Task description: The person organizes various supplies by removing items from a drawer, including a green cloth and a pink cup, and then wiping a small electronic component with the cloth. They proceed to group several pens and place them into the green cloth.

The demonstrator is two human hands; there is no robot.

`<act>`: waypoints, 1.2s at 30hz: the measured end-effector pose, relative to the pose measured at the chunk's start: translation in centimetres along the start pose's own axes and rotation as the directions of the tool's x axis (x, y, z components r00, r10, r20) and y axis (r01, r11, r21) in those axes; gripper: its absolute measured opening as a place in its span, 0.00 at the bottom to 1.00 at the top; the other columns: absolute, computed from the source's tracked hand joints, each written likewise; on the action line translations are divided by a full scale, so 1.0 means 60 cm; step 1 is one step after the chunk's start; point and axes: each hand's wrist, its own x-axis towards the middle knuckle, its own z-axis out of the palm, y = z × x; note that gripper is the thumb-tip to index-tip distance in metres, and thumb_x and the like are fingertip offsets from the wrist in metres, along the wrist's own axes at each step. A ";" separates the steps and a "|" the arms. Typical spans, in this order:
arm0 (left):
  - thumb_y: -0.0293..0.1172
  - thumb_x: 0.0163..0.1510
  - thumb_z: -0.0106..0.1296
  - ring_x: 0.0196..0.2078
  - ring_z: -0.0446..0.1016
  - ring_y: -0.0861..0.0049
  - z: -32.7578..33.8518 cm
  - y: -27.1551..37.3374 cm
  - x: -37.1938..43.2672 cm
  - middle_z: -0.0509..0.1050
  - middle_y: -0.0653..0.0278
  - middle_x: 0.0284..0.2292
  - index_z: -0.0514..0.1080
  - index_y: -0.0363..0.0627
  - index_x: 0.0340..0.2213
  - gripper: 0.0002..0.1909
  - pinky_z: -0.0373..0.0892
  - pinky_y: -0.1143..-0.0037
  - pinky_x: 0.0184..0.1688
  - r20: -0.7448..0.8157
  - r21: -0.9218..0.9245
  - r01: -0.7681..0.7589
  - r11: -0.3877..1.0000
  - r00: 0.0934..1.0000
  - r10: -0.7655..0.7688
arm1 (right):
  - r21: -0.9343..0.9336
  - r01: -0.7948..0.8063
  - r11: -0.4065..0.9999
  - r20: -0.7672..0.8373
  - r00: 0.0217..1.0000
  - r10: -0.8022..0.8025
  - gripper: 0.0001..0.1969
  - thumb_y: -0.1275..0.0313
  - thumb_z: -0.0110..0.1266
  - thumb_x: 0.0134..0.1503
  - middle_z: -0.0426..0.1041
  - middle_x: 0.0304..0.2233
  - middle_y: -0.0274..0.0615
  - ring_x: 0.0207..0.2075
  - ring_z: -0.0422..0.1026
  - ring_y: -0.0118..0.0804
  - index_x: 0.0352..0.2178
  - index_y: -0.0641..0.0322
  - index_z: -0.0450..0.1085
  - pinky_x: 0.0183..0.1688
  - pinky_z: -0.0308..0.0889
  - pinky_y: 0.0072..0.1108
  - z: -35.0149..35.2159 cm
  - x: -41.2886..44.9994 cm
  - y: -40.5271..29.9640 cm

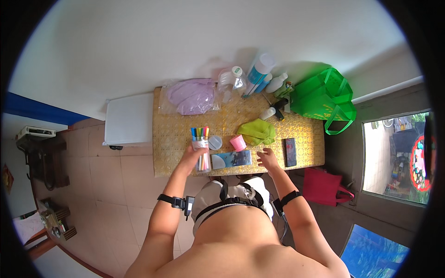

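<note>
My left hand (pixel 190 158) grips a clear plastic tub of colored markers (pixel 200 147) near the table's front edge; the marker caps stick out above its rim. Just right of the tub lies a round translucent lid (pixel 215 142). A blue printed box or booklet (pixel 232 159) lies flat between my hands, with a pink cup (pixel 238 142) tipped behind it. My right hand (pixel 267 159) holds nothing, its fingers apart over the table beside the blue item's right end. Behind that hand sits a crumpled yellow-green cloth (pixel 257 132). A dark smartphone (pixel 290 152) lies to its right.
The table (pixel 180 127) has a patterned yellow cover. Along the wall stand a bagged lilac cloth (pixel 193 95), a clear jug (pixel 232 83), a tall spray can (pixel 259 73) and a green tote bag (pixel 325 100). A white cabinet (pixel 128 120) adjoins the left side.
</note>
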 end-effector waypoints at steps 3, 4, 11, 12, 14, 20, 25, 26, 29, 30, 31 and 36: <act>0.33 0.50 0.56 0.31 0.73 0.78 -0.042 0.011 0.037 0.73 0.67 0.29 0.70 0.45 0.39 0.14 0.70 0.74 0.33 -0.007 0.067 0.100 0.993 0.995 -0.100 | 0.039 -0.036 0.999 -0.022 0.999 0.037 0.27 0.68 0.55 0.56 0.73 0.39 0.47 0.33 0.75 0.34 0.53 0.73 0.59 0.31 0.72 0.23 -0.023 -0.015 0.027; 0.35 0.49 0.58 0.30 0.73 0.78 -0.056 0.011 0.053 0.74 0.66 0.30 0.71 0.45 0.39 0.16 0.70 0.74 0.32 -0.001 0.140 0.102 0.985 0.995 -0.103 | 0.078 -0.038 0.996 -0.001 0.999 0.038 0.25 0.68 0.54 0.57 0.72 0.39 0.44 0.34 0.75 0.34 0.53 0.71 0.61 0.33 0.71 0.23 -0.030 -0.017 0.035; 0.42 0.42 0.64 0.31 0.77 0.70 -0.138 -0.010 0.157 0.79 0.57 0.30 0.75 0.40 0.33 0.20 0.70 0.70 0.34 -0.004 0.752 0.073 0.655 0.994 -0.106 | 0.127 -0.050 0.991 0.039 0.998 0.045 0.17 0.67 0.50 0.61 0.73 0.36 0.38 0.34 0.74 0.31 0.49 0.64 0.66 0.36 0.71 0.23 -0.028 -0.036 0.048; 0.45 0.40 0.65 0.33 0.78 0.64 -0.135 -0.002 0.163 0.79 0.54 0.32 0.76 0.40 0.33 0.22 0.70 0.68 0.35 -0.052 0.820 0.126 0.559 0.988 -0.146 | 0.120 -0.048 0.992 0.042 0.998 0.044 0.16 0.67 0.49 0.61 0.73 0.36 0.38 0.34 0.74 0.30 0.48 0.64 0.66 0.36 0.71 0.23 -0.028 -0.038 0.048; 0.45 0.40 0.65 0.35 0.78 0.64 -0.068 0.047 0.147 0.79 0.55 0.34 0.75 0.41 0.34 0.23 0.70 0.66 0.37 -0.054 0.893 0.103 0.439 0.991 -0.123 | 0.138 -0.057 0.989 0.008 0.998 0.057 0.16 0.67 0.49 0.61 0.73 0.36 0.38 0.34 0.74 0.30 0.48 0.64 0.66 0.36 0.71 0.22 -0.051 -0.042 0.064; 0.38 0.44 0.61 0.45 0.73 0.65 -0.018 0.094 0.096 0.76 0.60 0.40 0.73 0.48 0.40 0.20 0.64 0.65 0.48 -0.037 0.974 0.100 -0.203 0.956 0.293 | 0.123 -0.039 0.992 0.058 0.998 0.032 0.16 0.66 0.49 0.62 0.74 0.35 0.38 0.33 0.74 0.30 0.47 0.64 0.67 0.36 0.71 0.22 -0.042 -0.045 0.055; 0.33 0.49 0.57 0.49 0.69 0.63 -0.016 0.089 0.088 0.73 0.59 0.43 0.69 0.52 0.48 0.23 0.59 0.65 0.53 0.028 0.893 0.151 -0.424 0.922 0.387 | 0.077 0.003 0.997 0.105 0.994 -0.011 0.16 0.66 0.49 0.62 0.74 0.34 0.39 0.33 0.74 0.29 0.46 0.65 0.67 0.35 0.70 0.21 -0.038 -0.042 0.061; 0.30 0.51 0.53 0.49 0.69 0.64 -0.020 0.075 0.084 0.72 0.59 0.44 0.69 0.53 0.49 0.22 0.59 0.65 0.53 0.049 0.892 0.152 -0.426 0.904 0.424 | 0.079 0.002 0.997 0.103 0.995 -0.010 0.16 0.66 0.49 0.62 0.74 0.34 0.39 0.33 0.74 0.29 0.46 0.65 0.67 0.35 0.70 0.21 -0.038 -0.043 0.060; 0.29 0.52 0.50 0.49 0.67 0.65 -0.068 0.013 0.080 0.71 0.59 0.44 0.69 0.53 0.50 0.22 0.57 0.66 0.52 0.056 0.876 0.185 -0.447 0.879 0.473 | 0.083 0.006 0.997 0.120 0.993 -0.016 0.16 0.66 0.49 0.62 0.74 0.34 0.39 0.33 0.74 0.29 0.46 0.65 0.67 0.35 0.70 0.20 -0.032 -0.039 0.060; 0.30 0.52 0.50 0.50 0.66 0.66 -0.085 -0.007 0.080 0.71 0.59 0.44 0.69 0.52 0.50 0.22 0.57 0.68 0.52 0.056 0.862 0.199 -0.467 0.877 0.477 | 0.088 0.005 0.996 0.121 0.993 -0.015 0.16 0.66 0.49 0.62 0.74 0.34 0.38 0.33 0.74 0.29 0.46 0.65 0.67 0.35 0.70 0.20 -0.031 -0.039 0.059; 0.30 0.52 0.50 0.50 0.66 0.66 -0.092 -0.017 0.075 0.71 0.59 0.44 0.69 0.52 0.50 0.22 0.57 0.68 0.52 0.060 0.862 0.194 -0.468 0.878 0.474 | 0.095 0.000 0.995 0.115 0.993 -0.011 0.16 0.66 0.49 0.62 0.74 0.34 0.38 0.33 0.74 0.29 0.46 0.65 0.67 0.35 0.70 0.20 -0.034 -0.040 0.061; 0.33 0.53 0.51 0.52 0.65 0.68 -0.118 -0.048 0.045 0.71 0.60 0.44 0.68 0.52 0.51 0.22 0.55 0.68 0.54 -0.270 0.848 0.388 -0.361 0.902 0.336 | 0.072 -0.002 0.997 0.096 0.995 -0.004 0.16 0.66 0.49 0.62 0.74 0.34 0.38 0.33 0.74 0.28 0.47 0.65 0.67 0.35 0.70 0.20 -0.042 -0.043 0.070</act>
